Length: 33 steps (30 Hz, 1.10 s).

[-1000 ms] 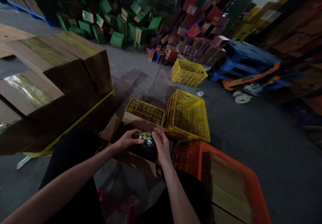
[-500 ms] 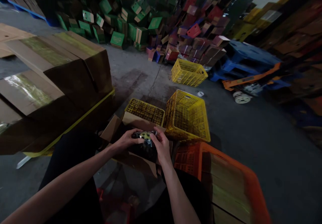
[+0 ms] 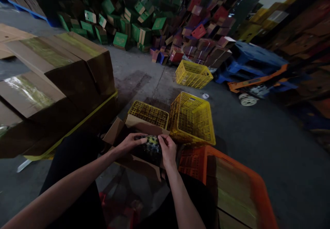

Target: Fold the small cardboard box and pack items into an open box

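Note:
Both my hands work over an open cardboard box [image 3: 134, 122] between my knees. My left hand [image 3: 130, 143] curls its fingers round the left side of a small dark packet with yellow print [image 3: 151, 145]. My right hand [image 3: 167, 148] pinches the packet's right side, fingers closed. The packet sits low in the box mouth, among other dark packets that I cannot make out clearly.
Yellow mesh crates [image 3: 192, 119] stand just beyond the box, another [image 3: 193, 73] farther off. An orange crate [image 3: 232, 184] holding flat cardboard is at my right. Large taped cartons [image 3: 56, 74] are stacked at left. Heaps of green and red small boxes [image 3: 160, 26] and a pallet jack [image 3: 255, 84] fill the back.
The packet has gone from slightly raised between my hands down into the box mouth. Both hands dropped a little with it.

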{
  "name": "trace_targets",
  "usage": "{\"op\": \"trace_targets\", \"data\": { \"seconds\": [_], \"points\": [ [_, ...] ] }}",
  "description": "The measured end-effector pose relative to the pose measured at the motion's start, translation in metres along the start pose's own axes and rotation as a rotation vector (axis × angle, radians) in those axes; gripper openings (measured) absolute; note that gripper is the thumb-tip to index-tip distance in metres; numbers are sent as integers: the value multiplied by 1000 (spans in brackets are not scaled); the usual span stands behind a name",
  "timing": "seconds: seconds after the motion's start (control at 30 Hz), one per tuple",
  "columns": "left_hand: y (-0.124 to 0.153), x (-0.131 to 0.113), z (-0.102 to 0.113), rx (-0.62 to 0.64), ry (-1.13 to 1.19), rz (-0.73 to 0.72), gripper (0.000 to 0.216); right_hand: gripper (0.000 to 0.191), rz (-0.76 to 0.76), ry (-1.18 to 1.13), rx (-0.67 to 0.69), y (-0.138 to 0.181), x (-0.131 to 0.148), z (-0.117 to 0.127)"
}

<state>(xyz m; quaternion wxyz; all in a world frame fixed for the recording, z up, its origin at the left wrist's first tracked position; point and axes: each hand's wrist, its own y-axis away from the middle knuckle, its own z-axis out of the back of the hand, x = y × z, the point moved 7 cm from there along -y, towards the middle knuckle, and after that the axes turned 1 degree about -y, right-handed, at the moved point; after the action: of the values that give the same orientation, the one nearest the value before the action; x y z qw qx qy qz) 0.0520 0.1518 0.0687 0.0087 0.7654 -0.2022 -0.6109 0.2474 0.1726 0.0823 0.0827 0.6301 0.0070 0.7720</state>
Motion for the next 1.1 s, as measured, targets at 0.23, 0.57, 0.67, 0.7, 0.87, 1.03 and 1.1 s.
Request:
{"op": "trace_targets", "data": {
  "seconds": [0.23,0.57,0.67,0.7,0.87,1.03,1.1],
  "points": [
    [6,-8,0,-38,6,-10,60,37,-14,12,-9,-2,-4,1],
    [4,-6,1,-88,14,-18,52,35,23,-9,0,-3,0,-1],
    [3,-1,3,-110,34,-8,52,35,20,-6,12,-3,-1,-2],
    [2,0,4,-117,38,-8,52,34,20,-3,14,-4,-2,-2],
    [-1,4,2,-87,113,21,53,33,20,19,2,-5,-8,1],
    [1,6,-9,42,154,17,64,35,34,26,6,-4,-9,0],
    [2,9,-10,55,149,20,62,35,43,28,9,-3,-7,-2]
  ]
}}
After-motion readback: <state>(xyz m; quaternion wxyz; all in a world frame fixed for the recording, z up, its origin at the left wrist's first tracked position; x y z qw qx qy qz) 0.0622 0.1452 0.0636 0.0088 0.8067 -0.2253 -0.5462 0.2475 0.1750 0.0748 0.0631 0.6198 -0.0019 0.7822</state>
